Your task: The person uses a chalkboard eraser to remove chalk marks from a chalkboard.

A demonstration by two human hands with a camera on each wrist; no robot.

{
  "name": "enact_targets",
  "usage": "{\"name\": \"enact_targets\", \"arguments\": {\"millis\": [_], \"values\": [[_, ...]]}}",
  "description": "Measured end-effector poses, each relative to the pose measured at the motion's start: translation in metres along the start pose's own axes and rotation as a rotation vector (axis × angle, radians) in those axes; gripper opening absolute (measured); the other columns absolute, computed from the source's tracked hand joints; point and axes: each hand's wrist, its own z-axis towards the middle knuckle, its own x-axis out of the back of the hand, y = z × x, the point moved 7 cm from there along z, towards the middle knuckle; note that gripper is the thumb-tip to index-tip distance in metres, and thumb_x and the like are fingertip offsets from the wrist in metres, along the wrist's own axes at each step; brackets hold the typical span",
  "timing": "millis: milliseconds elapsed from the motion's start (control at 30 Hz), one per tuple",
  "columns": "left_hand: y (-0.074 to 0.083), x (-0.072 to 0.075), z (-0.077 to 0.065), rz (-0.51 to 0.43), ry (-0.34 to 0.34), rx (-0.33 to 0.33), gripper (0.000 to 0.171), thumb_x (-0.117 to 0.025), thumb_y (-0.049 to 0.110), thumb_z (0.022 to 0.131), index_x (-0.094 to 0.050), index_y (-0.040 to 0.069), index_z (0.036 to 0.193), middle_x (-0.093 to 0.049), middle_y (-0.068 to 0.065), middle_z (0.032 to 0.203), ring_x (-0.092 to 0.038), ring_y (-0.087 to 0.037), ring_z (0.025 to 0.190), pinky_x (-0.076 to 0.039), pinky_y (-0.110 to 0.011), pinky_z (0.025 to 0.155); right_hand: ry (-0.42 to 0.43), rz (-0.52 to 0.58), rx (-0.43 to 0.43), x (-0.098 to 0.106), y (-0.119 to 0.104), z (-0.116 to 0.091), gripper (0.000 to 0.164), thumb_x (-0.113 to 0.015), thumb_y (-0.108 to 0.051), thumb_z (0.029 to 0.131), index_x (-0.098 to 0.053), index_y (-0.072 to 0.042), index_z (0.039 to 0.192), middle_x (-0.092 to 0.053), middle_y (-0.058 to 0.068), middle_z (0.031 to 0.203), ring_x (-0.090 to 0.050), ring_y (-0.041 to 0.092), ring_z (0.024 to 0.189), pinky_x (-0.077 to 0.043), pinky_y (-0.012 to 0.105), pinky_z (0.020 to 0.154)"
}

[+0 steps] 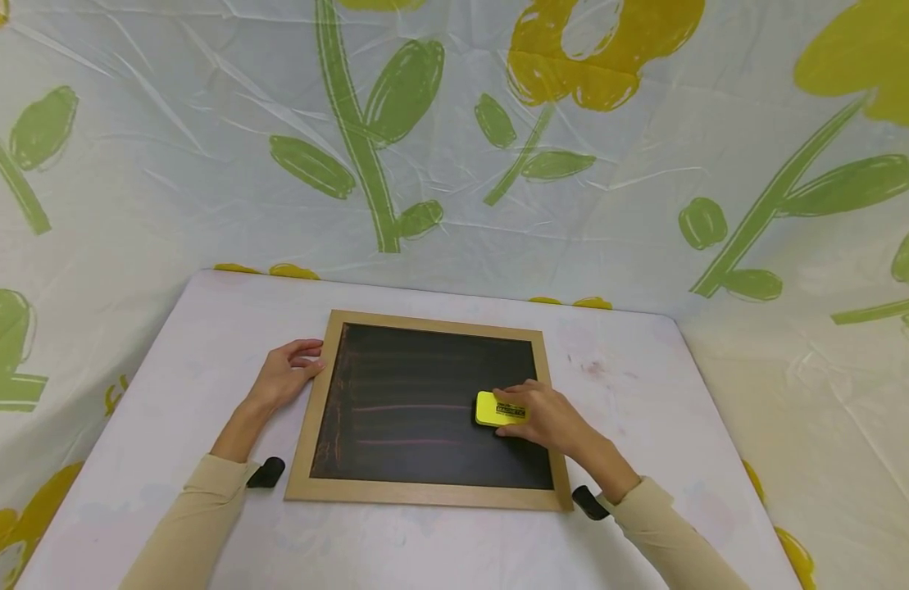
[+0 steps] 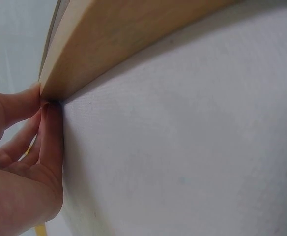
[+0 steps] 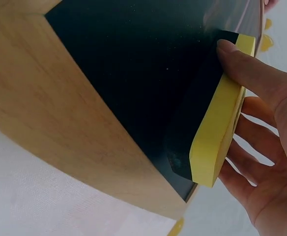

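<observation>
A chalkboard (image 1: 424,369) with a light wooden frame lies on the white-covered table. Two faint pink chalk lines (image 1: 410,407) cross its dark surface. My right hand (image 1: 543,416) grips a yellow and black board eraser (image 1: 491,408), thumb on one long side and fingers on the other. In the right wrist view the eraser's black felt side (image 3: 195,118) faces the board, near the wooden frame (image 3: 84,113). At the board's left edge, my left hand (image 1: 283,375) holds the frame. The left wrist view has its thumb against the frame's edge (image 2: 99,44), fingers bent low beside it.
The white tabletop (image 1: 439,549) extends around the board. Behind it and at both sides hangs a pale cloth (image 1: 454,238) printed with yellow flowers and green leaves. Dark smudges (image 1: 590,367) mark the table right of the board. Black wrist devices (image 1: 267,473) sit at both cuffs.
</observation>
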Motion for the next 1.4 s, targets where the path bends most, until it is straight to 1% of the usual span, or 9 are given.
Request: {"name": "enact_targets", "arguments": {"millis": [200, 400, 667, 800, 1200, 1400], "values": [[0.002, 0.001, 0.000, -0.001, -0.004, -0.002, 0.045, -0.066, 0.013, 0.101, -0.055, -0.004, 0.141, -0.063, -0.026, 0.131, -0.064, -0.033, 0.107, -0.046, -0.018, 0.077, 0.010, -0.003, 0.026, -0.001, -0.005, 0.005, 0.063, -0.090, -0.033, 0.079, -0.071, -0.004, 0.131, -0.073, 0.015, 0.123, -0.064, 0.025, 0.100, -0.057, 0.038, 0.081], [0.000, 0.001, 0.002, 0.001, -0.001, 0.000, 0.044, -0.066, 0.012, 0.101, -0.056, -0.004, 0.141, -0.064, -0.025, 0.131, -0.064, -0.032, 0.106, -0.046, -0.018, 0.076, 0.017, -0.001, 0.058, -0.001, -0.011, 0.013, 0.063, -0.090, -0.034, 0.079, -0.070, -0.003, 0.130, -0.073, 0.014, 0.122, -0.064, 0.024, 0.098, -0.056, 0.036, 0.080], [0.003, 0.003, 0.003, -0.005, -0.001, -0.005, 0.045, -0.067, 0.012, 0.100, -0.056, -0.004, 0.141, -0.063, -0.026, 0.131, -0.064, -0.034, 0.107, -0.046, -0.017, 0.076, 0.011, -0.003, 0.060, -0.004, -0.017, 0.022, 0.063, -0.089, -0.036, 0.080, -0.070, -0.005, 0.131, -0.073, 0.012, 0.123, -0.062, 0.021, 0.095, -0.052, 0.026, 0.073], [0.003, 0.003, 0.003, -0.001, -0.005, -0.004, 0.045, -0.066, 0.011, 0.101, -0.055, -0.004, 0.142, -0.063, -0.026, 0.132, -0.064, -0.034, 0.108, -0.046, -0.017, 0.076, 0.019, -0.003, 0.075, -0.003, -0.022, 0.026, 0.063, -0.090, -0.036, 0.079, -0.071, -0.005, 0.130, -0.073, 0.012, 0.123, -0.062, 0.021, 0.094, -0.051, 0.024, 0.071], [0.006, 0.004, 0.005, -0.014, -0.013, 0.004, 0.045, -0.066, 0.010, 0.100, -0.055, -0.005, 0.142, -0.062, -0.026, 0.131, -0.063, -0.034, 0.107, -0.046, -0.016, 0.075, 0.015, 0.024, 0.110, -0.005, -0.038, 0.040, 0.061, -0.089, -0.033, 0.080, -0.071, -0.004, 0.130, -0.072, 0.012, 0.124, -0.062, 0.021, 0.095, -0.054, 0.031, 0.076], [0.007, 0.004, 0.006, -0.012, -0.016, 0.004, 0.045, -0.067, 0.010, 0.100, -0.055, -0.005, 0.141, -0.062, -0.027, 0.131, -0.063, -0.033, 0.106, -0.046, -0.017, 0.074, 0.000, 0.018, 0.118, -0.009, -0.046, 0.049, 0.060, -0.089, -0.033, 0.081, -0.071, -0.004, 0.131, -0.072, 0.012, 0.125, -0.061, 0.021, 0.094, -0.054, 0.031, 0.077]]}}
